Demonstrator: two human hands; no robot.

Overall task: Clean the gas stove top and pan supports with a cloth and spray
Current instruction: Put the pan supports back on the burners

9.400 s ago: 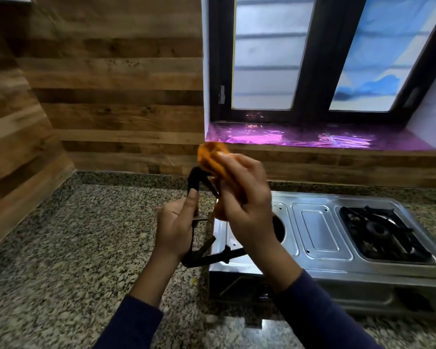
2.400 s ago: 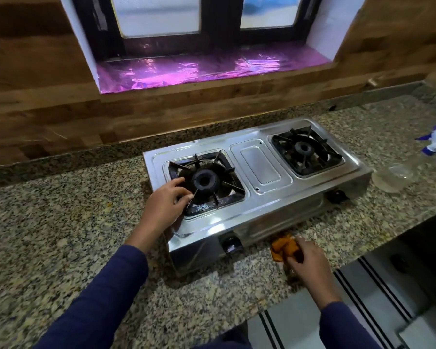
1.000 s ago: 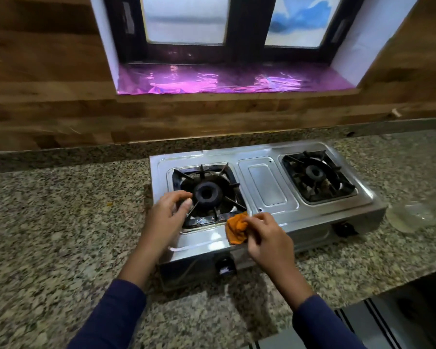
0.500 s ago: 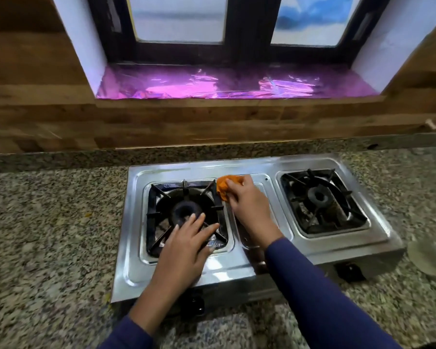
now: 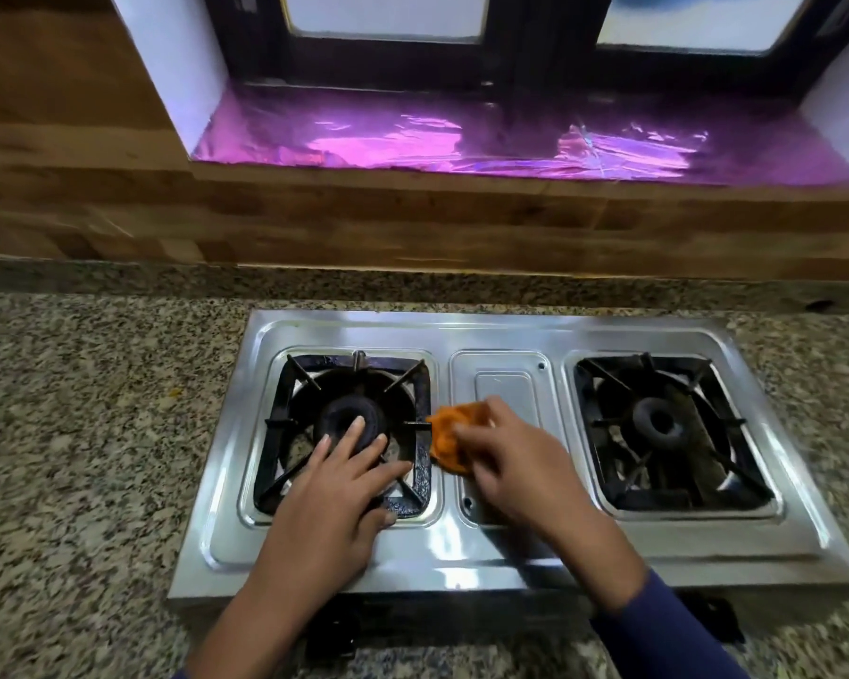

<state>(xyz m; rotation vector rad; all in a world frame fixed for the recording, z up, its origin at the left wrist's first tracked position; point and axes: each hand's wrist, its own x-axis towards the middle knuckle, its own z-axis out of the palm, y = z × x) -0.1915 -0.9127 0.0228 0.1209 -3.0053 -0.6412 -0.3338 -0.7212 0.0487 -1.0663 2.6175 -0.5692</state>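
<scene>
— What's on the speckled stone table (image 5: 94, 458)?
— A shiny steel gas stove (image 5: 461, 551). The left hand (image 5: 329, 492) lies flat, fingers straight, on its left black pan support (image 5: 270, 448).
— The right hand (image 5: 520, 468)?
— Its grip curls round a small orange cloth (image 5: 444, 436) at the stove's middle.

A single head-worn, wide-angle view looks forward and steeply down, close above a two-burner gas stove (image 5: 461, 551) filling the lower middle. The left hand (image 5: 334, 492) and right hand (image 5: 520, 463) reach in from the bottom edge. Speckled countertop (image 5: 94, 433) spans the frame, and a window sill (image 5: 461, 139) runs along the top.
</scene>
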